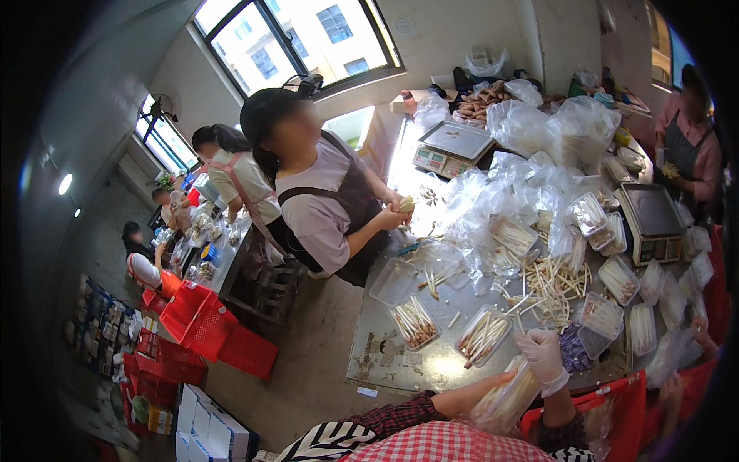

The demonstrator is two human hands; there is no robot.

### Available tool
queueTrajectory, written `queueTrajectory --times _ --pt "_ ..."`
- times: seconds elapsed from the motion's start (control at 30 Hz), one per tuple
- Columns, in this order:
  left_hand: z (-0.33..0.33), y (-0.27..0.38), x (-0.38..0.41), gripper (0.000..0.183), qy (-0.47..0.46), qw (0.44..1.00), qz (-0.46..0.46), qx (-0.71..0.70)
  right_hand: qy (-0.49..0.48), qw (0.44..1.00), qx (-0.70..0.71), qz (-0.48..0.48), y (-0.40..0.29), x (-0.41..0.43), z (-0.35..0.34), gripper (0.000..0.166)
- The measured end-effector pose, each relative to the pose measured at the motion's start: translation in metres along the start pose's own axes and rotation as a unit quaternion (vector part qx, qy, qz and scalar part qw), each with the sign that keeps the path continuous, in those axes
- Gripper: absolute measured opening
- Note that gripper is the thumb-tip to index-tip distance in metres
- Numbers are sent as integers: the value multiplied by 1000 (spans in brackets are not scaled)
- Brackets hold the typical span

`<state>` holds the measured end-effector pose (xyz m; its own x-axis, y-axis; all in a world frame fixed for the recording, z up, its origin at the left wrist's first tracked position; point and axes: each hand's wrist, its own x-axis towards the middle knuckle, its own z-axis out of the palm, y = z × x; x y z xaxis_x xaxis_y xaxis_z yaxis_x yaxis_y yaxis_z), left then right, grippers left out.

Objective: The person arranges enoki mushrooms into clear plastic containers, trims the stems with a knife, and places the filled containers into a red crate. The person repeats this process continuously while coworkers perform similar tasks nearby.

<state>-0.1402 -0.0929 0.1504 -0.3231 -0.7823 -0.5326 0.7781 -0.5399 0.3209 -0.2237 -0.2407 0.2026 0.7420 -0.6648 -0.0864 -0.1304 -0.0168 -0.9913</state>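
My bare left hand point(484, 389) grips a clear plastic pack of pale stalks point(508, 398) close to my checked apron. Above the pack, my right hand point(541, 353), in a thin whitish glove, seems to pinch a slender pale stalk point(519, 323) that sticks up from its fingers. Just beyond, a clear tray of brown-tipped stalks point(484, 335) sits on the metal table point(398, 364). A similar tray point(414, 322) lies to its left. Loose stalks point(557, 283) are heaped farther in, and a purple glove point(573, 349) lies beside my right hand.
A red plastic crate point(626, 404) stands at the table edge on my right. Two weighing scales point(453, 144) point(649, 231) and crumpled plastic bags point(519, 185) cover the table's far part. Across the left corner, a co-worker point(329, 196) holds a pale bundle. Red crates point(196, 323) stand on the floor.
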Motion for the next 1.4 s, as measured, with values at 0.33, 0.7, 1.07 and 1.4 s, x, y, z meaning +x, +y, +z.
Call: queueTrajectory --times 0.33,0.7,1.07,1.4 --pt "-15 -5 4 58 -50 998 13 24 86 991 48 -96 0 -10 9 40" --pt "-29 -8 8 57 -59 997 23 44 120 960 -9 -254 3 -11 9 37" --pt "-11 0 -7 56 -36 994 74 70 76 997 -8 -26 -9 -11 7 42" --pt "-10 -5 -9 56 -39 994 62 76 135 987 74 -56 10 -17 11 42"
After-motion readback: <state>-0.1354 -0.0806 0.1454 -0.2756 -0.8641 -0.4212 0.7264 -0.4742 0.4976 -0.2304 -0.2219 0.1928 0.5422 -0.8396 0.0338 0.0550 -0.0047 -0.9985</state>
